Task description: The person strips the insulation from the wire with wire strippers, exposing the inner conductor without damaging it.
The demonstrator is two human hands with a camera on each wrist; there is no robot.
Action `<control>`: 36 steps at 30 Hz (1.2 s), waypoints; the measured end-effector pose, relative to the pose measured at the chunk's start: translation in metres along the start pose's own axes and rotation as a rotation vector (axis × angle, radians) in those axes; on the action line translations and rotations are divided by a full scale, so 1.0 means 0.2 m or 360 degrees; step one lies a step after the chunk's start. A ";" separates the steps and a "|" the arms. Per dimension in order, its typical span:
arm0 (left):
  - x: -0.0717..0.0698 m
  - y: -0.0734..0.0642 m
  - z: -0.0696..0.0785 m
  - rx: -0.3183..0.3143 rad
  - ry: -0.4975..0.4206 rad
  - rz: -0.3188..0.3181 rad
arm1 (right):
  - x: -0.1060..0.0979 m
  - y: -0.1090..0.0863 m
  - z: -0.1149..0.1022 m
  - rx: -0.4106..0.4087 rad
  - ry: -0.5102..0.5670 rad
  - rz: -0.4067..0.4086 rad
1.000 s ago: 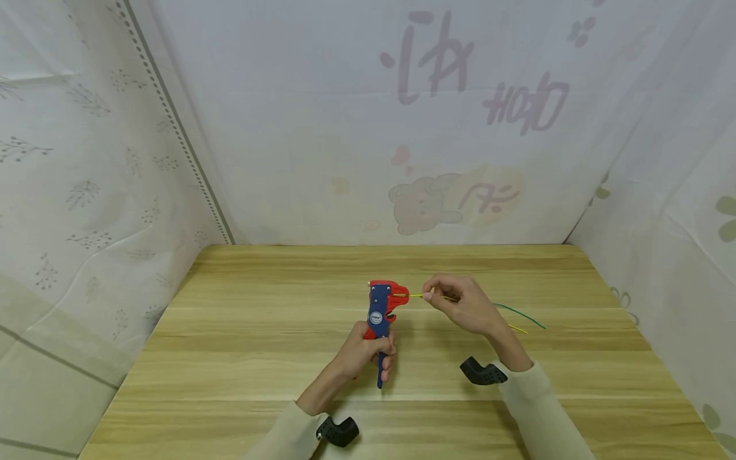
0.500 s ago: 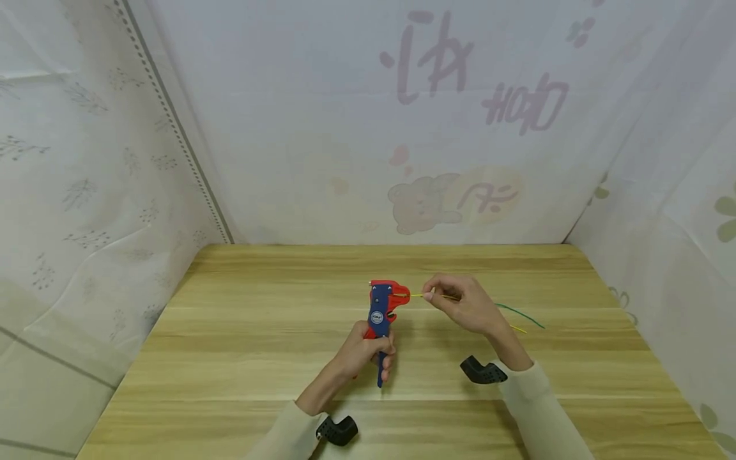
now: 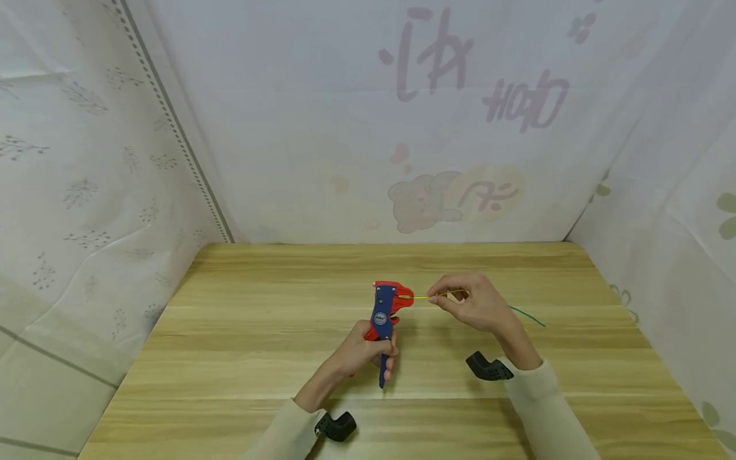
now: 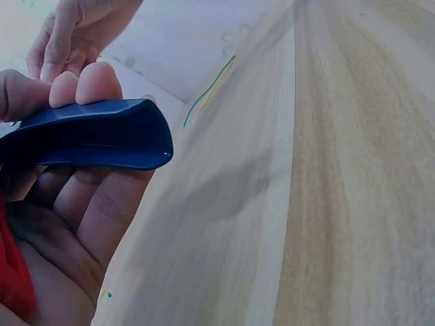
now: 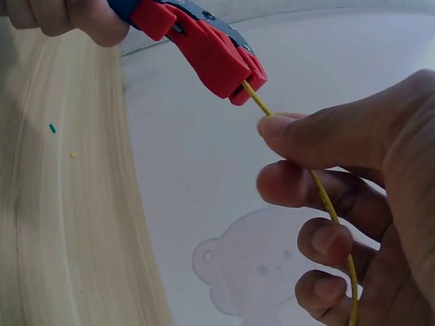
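Note:
My left hand (image 3: 358, 352) grips a blue-and-red wire stripper (image 3: 381, 313) by its handles, holding it upright over the table. Its red nose (image 5: 221, 64) points right. A yellow wire (image 5: 258, 100) runs from the slot in that nose to my right hand (image 3: 480, 303), which pinches it between thumb and index finger a short way off. The rest of the wire trails back past the other curled fingers. In the left wrist view, my fingers (image 4: 98, 85) wrap the blue handle (image 4: 102, 139); the tool's head is out of that view.
A green wire (image 3: 528, 315) lies on the wooden table (image 3: 259, 364) behind my right wrist, with a yellow one (image 4: 217, 83) alongside it. Small green (image 5: 52, 128) and yellow (image 5: 73, 155) bits lie on the tabletop. A patterned cloth (image 3: 310, 128) hangs behind the table.
Both the wire stripper and my right hand have shifted slightly to the right, the right hand a little more. The yellow wire's end stays in the tool's nose.

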State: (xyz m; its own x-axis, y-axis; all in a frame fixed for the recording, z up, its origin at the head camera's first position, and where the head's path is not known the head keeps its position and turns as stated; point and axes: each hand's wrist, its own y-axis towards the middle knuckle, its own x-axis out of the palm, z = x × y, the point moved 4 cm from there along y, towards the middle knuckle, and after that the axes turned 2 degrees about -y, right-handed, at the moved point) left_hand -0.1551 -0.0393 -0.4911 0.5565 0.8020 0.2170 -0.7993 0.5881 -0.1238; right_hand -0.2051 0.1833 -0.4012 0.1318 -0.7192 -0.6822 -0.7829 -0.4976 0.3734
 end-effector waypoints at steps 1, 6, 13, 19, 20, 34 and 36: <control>0.00 0.00 0.00 0.0000 0.0001 0.0000 | 0.00 0.00 -0.01 -0.0015 -0.0033 0.0005; 0.00 0.00 0.00 -0.0002 0.0004 0.0016 | -0.01 0.00 -0.02 -0.0070 -0.0149 0.0035; 0.01 0.01 -0.01 -0.0018 -0.0023 0.0132 | -0.01 0.00 -0.03 -0.0106 -0.0202 0.0049; 0.01 0.01 -0.02 0.0003 -0.0025 0.0271 | 0.00 0.01 -0.03 -0.0121 -0.0227 0.0052; 0.00 0.01 -0.02 0.0005 -0.0019 0.0302 | 0.00 0.01 -0.03 -0.0120 -0.0242 0.0053; -0.08 0.01 0.01 0.0002 -0.0044 0.0106 | 0.00 0.01 0.02 0.0117 -0.0196 0.0082; -0.09 0.00 0.01 0.0011 -0.0051 0.0116 | -0.01 0.01 0.04 0.0147 -0.0201 0.0088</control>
State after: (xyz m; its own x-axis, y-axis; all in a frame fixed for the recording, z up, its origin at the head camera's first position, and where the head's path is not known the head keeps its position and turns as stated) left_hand -0.1667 -0.0540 -0.4923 0.4893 0.8389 0.2385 -0.8390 0.5274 -0.1339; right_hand -0.2114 0.1869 -0.4036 0.0139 -0.6747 -0.7380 -0.8403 -0.4079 0.3571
